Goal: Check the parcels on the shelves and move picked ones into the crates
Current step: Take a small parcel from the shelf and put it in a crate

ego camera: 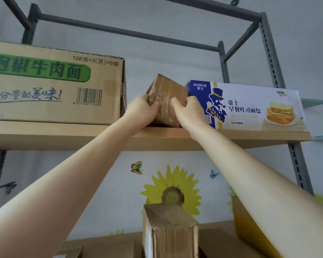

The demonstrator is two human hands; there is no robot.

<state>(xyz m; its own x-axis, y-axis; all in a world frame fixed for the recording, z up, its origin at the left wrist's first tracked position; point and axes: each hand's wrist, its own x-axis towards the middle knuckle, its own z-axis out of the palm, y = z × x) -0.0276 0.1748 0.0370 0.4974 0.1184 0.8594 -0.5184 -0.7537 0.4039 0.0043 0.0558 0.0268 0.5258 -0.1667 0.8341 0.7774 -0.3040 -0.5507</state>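
Note:
A small brown cardboard parcel [166, 94], wrapped in clear tape, stands tilted on the top wooden shelf [63, 138]. My left hand [144, 108] grips its left side and my right hand [188, 110] grips its right side. Both arms reach up from below. The parcel's lower edge rests on the shelf, between a large noodle carton [54, 84] and a white and blue bread box [250, 107]. No crate is in view.
On the shelf below, a taped brown parcel [168, 233] stands upright in the middle, a yellow box [250, 226] leans at the right and flat cartons [101, 246] lie at the left. Grey metal uprights [295, 151] frame the rack against a sunflower-decorated wall.

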